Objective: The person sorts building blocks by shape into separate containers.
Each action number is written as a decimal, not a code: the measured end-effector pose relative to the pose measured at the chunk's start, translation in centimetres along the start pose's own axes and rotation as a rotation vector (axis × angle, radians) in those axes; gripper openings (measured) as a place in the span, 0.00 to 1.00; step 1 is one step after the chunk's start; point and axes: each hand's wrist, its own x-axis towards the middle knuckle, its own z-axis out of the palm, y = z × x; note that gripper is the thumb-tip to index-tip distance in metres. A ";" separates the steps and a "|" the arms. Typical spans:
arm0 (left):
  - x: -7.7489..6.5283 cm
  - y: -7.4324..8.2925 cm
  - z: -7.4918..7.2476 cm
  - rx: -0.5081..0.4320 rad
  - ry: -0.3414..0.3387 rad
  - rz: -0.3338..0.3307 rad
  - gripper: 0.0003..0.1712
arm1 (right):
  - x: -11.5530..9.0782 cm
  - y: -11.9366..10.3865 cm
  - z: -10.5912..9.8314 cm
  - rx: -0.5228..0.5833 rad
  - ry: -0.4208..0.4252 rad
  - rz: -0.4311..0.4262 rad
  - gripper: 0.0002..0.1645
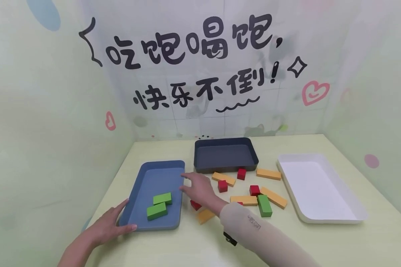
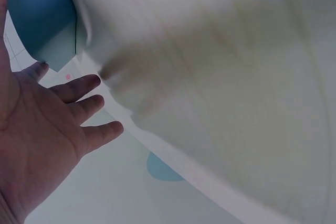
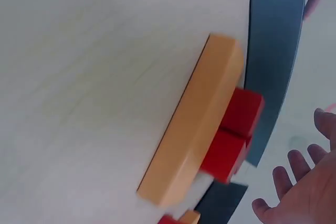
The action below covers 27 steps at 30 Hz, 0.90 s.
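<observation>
A blue tray (image 1: 145, 185) lies on the left of the table, with two green blocks (image 1: 157, 211) in its front half. My left hand (image 1: 108, 227) is at the tray's front left corner, thumb by the front rim and fingers along the left side. Its fingers are spread in the left wrist view, the palm bare. Over the tray's right rim reaches my right hand (image 1: 199, 188), fingers and thumb apart with nothing between them. Below it, the right wrist view has an orange block (image 3: 189, 124) beside two red cubes (image 3: 243, 111), close to the tray's wall.
Several orange blocks (image 1: 244, 200), red cubes (image 1: 254, 190) and one green block (image 1: 264, 205) are scattered over the table's middle. A dark tray (image 1: 225, 154) stands at the back, a white tray (image 1: 320, 189) at the right. Printed walls enclose the table at the back and sides.
</observation>
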 end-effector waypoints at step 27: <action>-0.2 0.6 -0.2 -0.009 -0.017 -0.014 0.58 | -11.8 11.4 -13.6 0.034 0.214 0.338 0.35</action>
